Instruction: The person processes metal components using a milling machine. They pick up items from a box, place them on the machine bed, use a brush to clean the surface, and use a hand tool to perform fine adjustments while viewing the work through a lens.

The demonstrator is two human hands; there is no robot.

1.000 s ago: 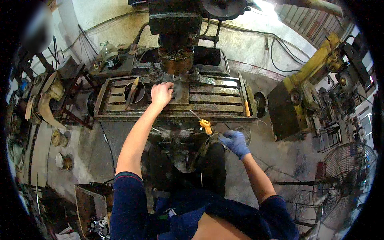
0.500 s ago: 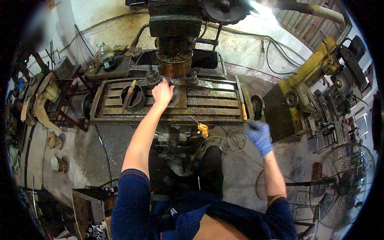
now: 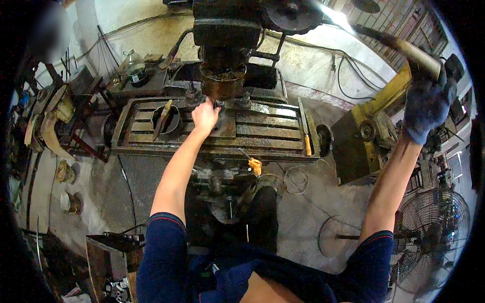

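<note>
My bare left hand (image 3: 206, 117) reaches to the middle of the slotted milling machine table (image 3: 268, 136), right under the dark spindle head (image 3: 222, 76). Its fingers are closed around something small and dark that they mostly hide. My right hand (image 3: 428, 108), in a blue glove, is raised at the upper right. It is closed at the pale end of a long lever (image 3: 411, 50); its fingertips are dark and partly blurred. On the table's left part stands a black pot (image 3: 174, 123) with a yellow-handled brush (image 3: 164, 117) across it. A wooden-handled file (image 3: 307, 144) lies along the right edge.
A yellow air gun (image 3: 255, 165) hangs at the table's front edge. A hose (image 3: 296, 180) coils on the floor. A caged fan (image 3: 432, 227) stands at the right, below a yellow machine (image 3: 389, 86). A clear jug (image 3: 134, 65) is at the back left.
My right hand has swung up and right from beside the table to the lever, whose end now sits lower. My left hand keeps its place beneath the spindle.
</note>
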